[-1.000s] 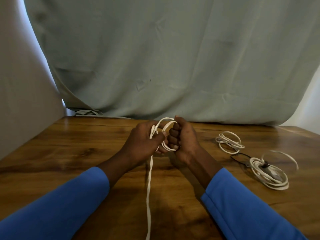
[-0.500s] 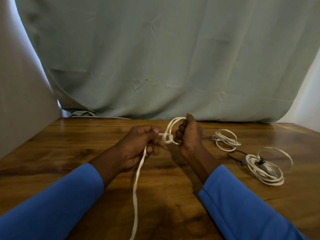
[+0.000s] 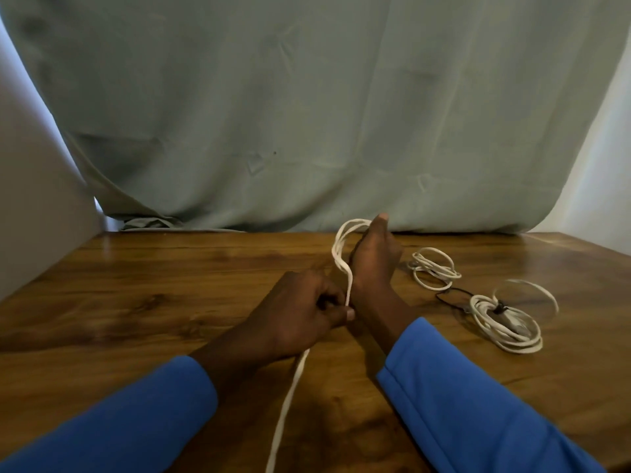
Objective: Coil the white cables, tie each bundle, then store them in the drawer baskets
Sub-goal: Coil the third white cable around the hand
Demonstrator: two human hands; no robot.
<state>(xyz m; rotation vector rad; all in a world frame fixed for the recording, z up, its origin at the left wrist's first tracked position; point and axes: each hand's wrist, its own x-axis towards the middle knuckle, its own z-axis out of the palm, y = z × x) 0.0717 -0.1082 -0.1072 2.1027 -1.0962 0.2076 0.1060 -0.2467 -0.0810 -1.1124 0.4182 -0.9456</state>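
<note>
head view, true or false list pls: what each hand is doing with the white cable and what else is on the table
1. The right hand holds loops of the white cable. True.
2. The left hand lies flat and empty. False: it pinches the cable's loose run.
3. Two coils, a smaller bundle and a larger bundle, lie on the table to the right of the hands. True.
4. A basket stands on the table. False: none is in view.
</note>
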